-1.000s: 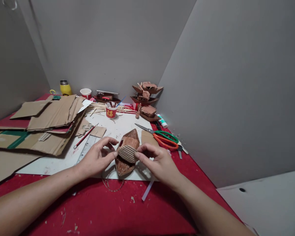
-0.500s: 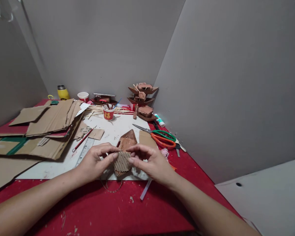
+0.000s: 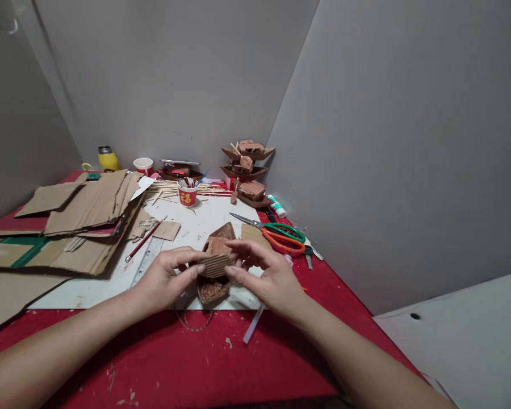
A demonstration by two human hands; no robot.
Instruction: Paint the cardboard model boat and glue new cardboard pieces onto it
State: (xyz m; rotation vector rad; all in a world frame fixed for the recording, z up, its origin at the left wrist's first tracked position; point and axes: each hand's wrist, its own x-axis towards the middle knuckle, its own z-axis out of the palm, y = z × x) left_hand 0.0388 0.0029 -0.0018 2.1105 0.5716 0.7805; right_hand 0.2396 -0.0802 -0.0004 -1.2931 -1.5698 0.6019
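Between my hands is a small piece of corrugated cardboard (image 3: 215, 266), its ridged face turned toward me. My left hand (image 3: 167, 278) pinches its left end between thumb and fingers. At the right end, my right hand (image 3: 264, 278) has its thumb against the edge and other fingers partly hidden behind; its index finger is raised. Under the piece lies a brown-painted model boat (image 3: 213, 291), pointed at the far end, with a brown cover (image 3: 218, 245) over its far part. The cardboard hides the boat's middle.
Large scissors (image 3: 283, 236) lie to the right, by a glue stick (image 3: 276, 206). More model boats (image 3: 252, 193) stand behind. A paint cup (image 3: 188, 192), wooden sticks (image 3: 217, 192), a pencil (image 3: 142, 241), a ruler (image 3: 147, 262) and stacked cardboard (image 3: 85, 210) fill the back and left.
The cardboard piece has tilted up and lifted off the boat's near end, uncovering its brown inside. My right index finger has risen off the piece. My left hand has barely moved.
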